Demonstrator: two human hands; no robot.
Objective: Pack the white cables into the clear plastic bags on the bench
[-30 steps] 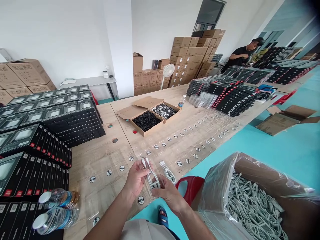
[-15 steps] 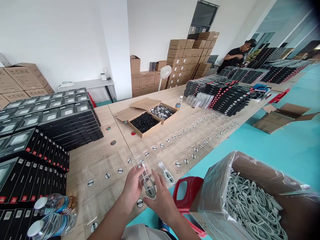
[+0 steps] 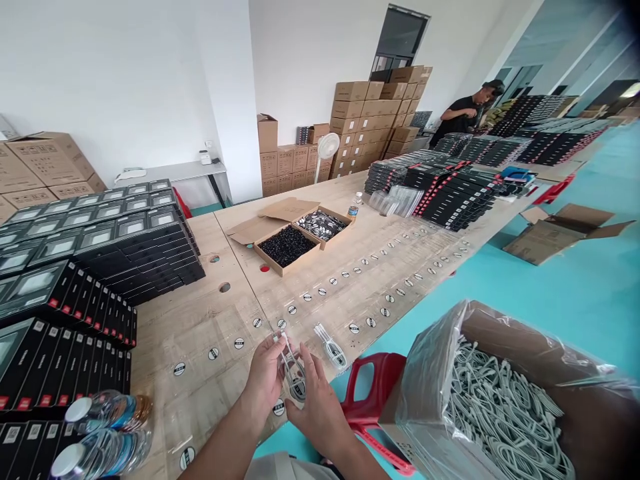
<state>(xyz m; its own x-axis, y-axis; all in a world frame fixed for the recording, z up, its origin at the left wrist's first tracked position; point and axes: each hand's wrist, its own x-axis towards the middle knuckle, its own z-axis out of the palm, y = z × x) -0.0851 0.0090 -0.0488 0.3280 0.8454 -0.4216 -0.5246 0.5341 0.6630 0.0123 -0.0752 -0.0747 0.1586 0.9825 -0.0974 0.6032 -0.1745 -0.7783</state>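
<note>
A coiled white cable is held between both hands at the near edge of the wooden table. My left hand grips its left side, fingers curled. My right hand closes on the coil from the right and covers its lower part. The cable's two plug ends stick up past my fingertips. A second coiled white cable in a clear sleeve lies on the table just to the right. Rows of clear sleeves with round black-and-white stickers cover the table ahead.
A plastic-lined carton of white cables stands at my right, a red stool beside it. Black product boxes are stacked left, water bottles near left. Two open cartons of small parts sit mid-table. A person works far right.
Both hands have drawn together round the cable coil and shifted slightly toward me. The right hand now covers more of the coil. The view has tilted a little.
</note>
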